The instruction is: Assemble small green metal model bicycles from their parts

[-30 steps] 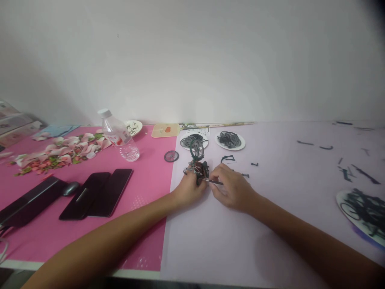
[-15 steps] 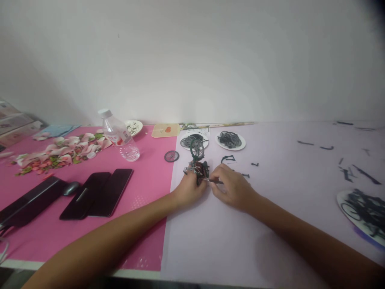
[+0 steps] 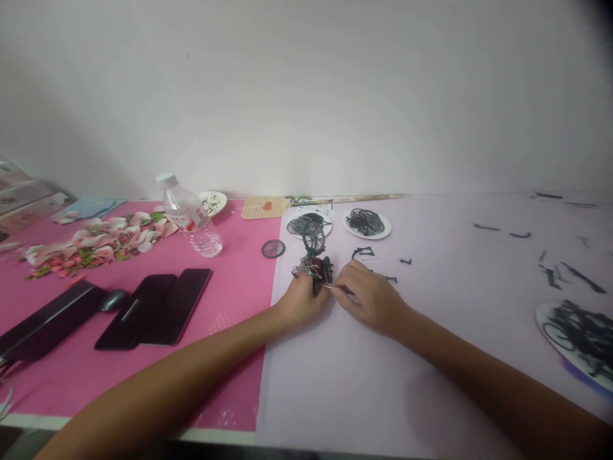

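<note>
My left hand [image 3: 302, 300] is closed around a dark model bicycle [image 3: 313, 246], its spoked wheel pointing away from me. Between the fingers of my right hand [image 3: 368, 294] is a small screwdriver [image 3: 326, 287]; its thin metal shaft reaches to the lower part of the model. Where the tip touches is hidden by my left fingers. A loose spoked wheel [image 3: 272, 248] lies left of the model. Small dark parts [image 3: 364, 252] lie just beyond my right hand.
White plates hold more wheels [image 3: 304, 225] and dark parts [image 3: 366, 222]. At right are scattered pieces [image 3: 582, 277] and a plate of frames [image 3: 582, 338]. On the pink side stand a tilted water bottle [image 3: 191, 220], two phones [image 3: 175, 310], a black case [image 3: 52, 319] and artificial petals [image 3: 103, 243].
My right fingers have shifted slightly on the screwdriver, so that its dark handle shows less. The left hand and the model bicycle have hardly moved.
</note>
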